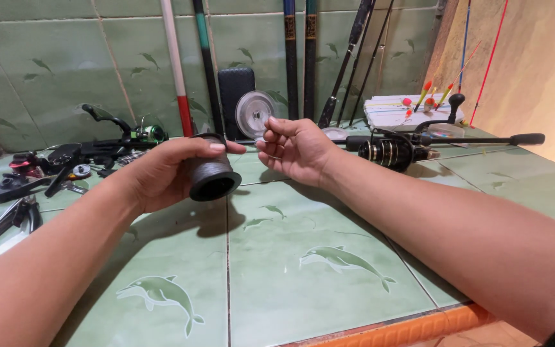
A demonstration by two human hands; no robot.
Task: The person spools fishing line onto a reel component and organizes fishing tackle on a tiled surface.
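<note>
My left hand (162, 170) grips a dark round spool of fishing line (212, 175), held on its side above the green tiled counter (303, 257). My right hand (297, 151) is just to the right of the spool, thumb and forefinger pinched together as if on a thin line end, which is too fine to see. Both hands hover over the middle of the counter.
A black and gold spinning reel on a rod (390, 152) lies at right. A clear line spool (255, 114) and a dark case lean on the wall among several upright rods. Reels and pliers (8, 218) sit at left; a white box with floats (412, 110) stands behind.
</note>
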